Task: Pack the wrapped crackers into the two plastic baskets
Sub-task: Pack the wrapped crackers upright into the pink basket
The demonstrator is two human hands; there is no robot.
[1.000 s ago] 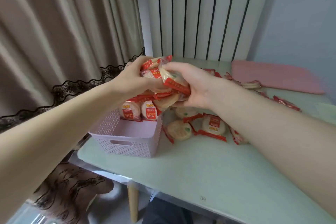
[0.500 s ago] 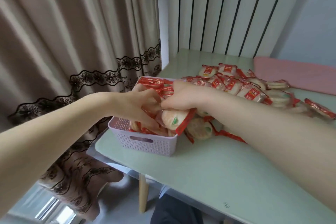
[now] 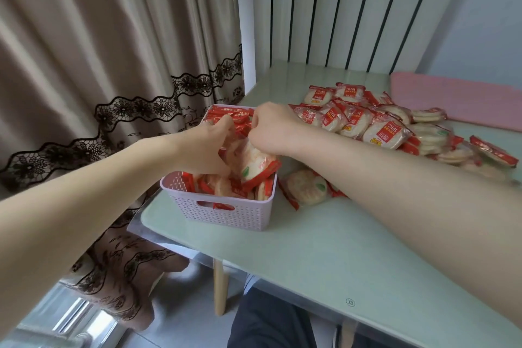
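With left hand (image 3: 207, 147) & right hand (image 3: 271, 128) both gripping the red-and-clear wrapped round crackers (image 3: 251, 164) over the near-full lilac perforated plastic basket (image 3: 226, 213), seat packs flat w/ light pressure, then release before fetching more from the loose pile (image 3: 375, 127).

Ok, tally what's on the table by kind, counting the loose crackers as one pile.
Basket: 1, lilac, holding crackers
Cracker pile: 1, too many overlapping packs to count
Pink mat: 1
Total: 3 kinds, 3 items. Only one basket is in view.
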